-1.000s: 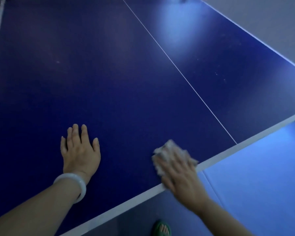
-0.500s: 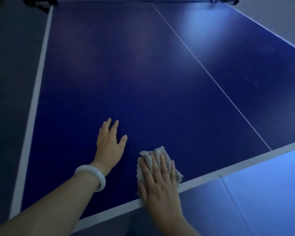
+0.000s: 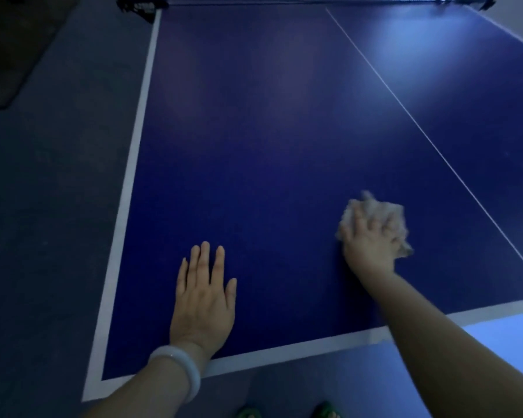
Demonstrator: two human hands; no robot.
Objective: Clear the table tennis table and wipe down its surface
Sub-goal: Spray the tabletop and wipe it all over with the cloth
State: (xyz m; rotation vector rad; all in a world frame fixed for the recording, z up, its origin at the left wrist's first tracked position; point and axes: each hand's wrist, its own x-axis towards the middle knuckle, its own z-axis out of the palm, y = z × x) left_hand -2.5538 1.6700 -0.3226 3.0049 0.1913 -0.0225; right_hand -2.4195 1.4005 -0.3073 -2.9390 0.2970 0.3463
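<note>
The blue table tennis table (image 3: 254, 152) fills the view, with white edge lines and a thin white centre line. My left hand (image 3: 203, 300) lies flat on the surface near the front edge, fingers straight and together, a pale bangle on the wrist. My right hand (image 3: 369, 239) presses a crumpled light cloth (image 3: 387, 215) onto the table further in and to the right, fingers spread over it. The hand and cloth are blurred.
The net (image 3: 299, 0) with its clamp (image 3: 136, 7) runs across the far end. Dark floor (image 3: 52, 206) lies to the left of the table. My feet in green sandals (image 3: 287, 411) show below the front edge.
My right hand has slid the cloth away from the front edge, further onto the table and to the right. The view has shifted left, showing the table's left edge. My left hand stays flat.
</note>
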